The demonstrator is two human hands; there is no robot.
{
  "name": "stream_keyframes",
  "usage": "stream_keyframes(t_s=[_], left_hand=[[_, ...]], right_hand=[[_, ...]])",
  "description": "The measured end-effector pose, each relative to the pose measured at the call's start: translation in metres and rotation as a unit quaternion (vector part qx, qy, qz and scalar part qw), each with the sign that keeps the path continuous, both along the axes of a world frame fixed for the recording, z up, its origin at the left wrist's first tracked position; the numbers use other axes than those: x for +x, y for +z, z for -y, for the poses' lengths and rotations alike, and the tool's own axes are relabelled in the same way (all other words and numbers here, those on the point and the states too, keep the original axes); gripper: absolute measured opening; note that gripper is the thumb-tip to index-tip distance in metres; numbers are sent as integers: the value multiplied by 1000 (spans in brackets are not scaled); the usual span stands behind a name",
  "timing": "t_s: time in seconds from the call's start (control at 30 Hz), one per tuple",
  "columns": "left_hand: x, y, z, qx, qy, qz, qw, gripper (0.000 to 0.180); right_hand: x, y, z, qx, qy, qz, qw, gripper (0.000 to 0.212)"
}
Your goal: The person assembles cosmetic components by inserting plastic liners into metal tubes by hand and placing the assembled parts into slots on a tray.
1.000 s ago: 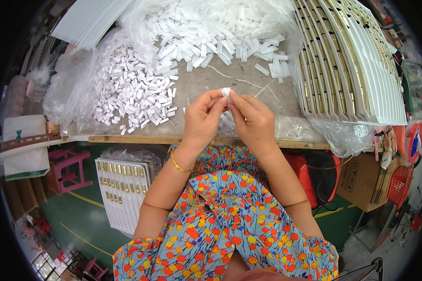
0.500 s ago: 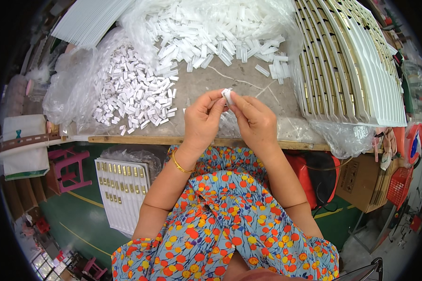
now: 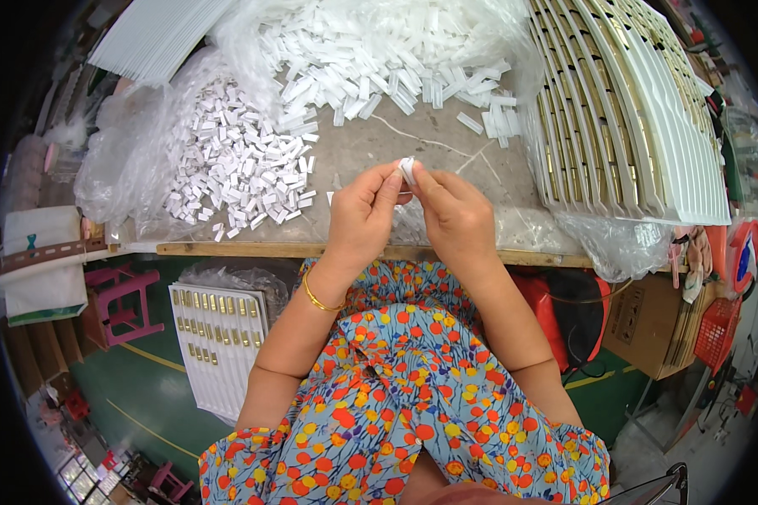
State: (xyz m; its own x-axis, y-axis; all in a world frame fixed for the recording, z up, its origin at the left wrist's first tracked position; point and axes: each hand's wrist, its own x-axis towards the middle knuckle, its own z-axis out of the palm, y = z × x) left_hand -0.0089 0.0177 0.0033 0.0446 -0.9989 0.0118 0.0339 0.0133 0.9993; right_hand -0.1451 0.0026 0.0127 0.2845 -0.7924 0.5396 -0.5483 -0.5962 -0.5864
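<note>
Above the front part of the table, my left hand (image 3: 363,210) and my right hand (image 3: 458,215) meet with fingertips pinched around a small white plastic piece (image 3: 408,169). Fingers cover most of it, so its full shape is hidden. To the left on the table lies a heap of small white blocks (image 3: 242,164). Beyond my hands spreads a larger pile of clear, longer plastic sleeves (image 3: 379,76), partly inside a clear plastic bag. A few loose sleeves (image 3: 470,123) lie at that pile's right edge.
Stacked white trays with gold-coloured pieces (image 3: 615,126) stand at the right. White ribbed sheets (image 3: 156,38) lie at the back left. Another tray with gold pieces (image 3: 219,337) leans below the wooden table edge (image 3: 253,251), near a pink stool (image 3: 126,307). A cardboard box (image 3: 640,324) sits lower right.
Both hands stay together on the small white piece, with only a slight shift of the fingers. The view has moved a little; the piles look the same.
</note>
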Motion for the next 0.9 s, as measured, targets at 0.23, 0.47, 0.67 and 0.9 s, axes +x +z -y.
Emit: stream_keyframes(t_s=[0.23,0.47,0.67,0.9], left_hand=[[-2,-4,1,34,27,-102,994,22],[-2,-8,2,36,42,-106,993,21],[-5,-1,-1,6,46,-55,997,21],[-5,-7,-1,3,42,-8,999,21]], right_hand=[[0,2,2,42,-10,33,999,29],[-2,8,1,63,5,45,997,28],[-2,6,0,46,19,53,997,30],[-2,7,0,46,17,47,998,31]])
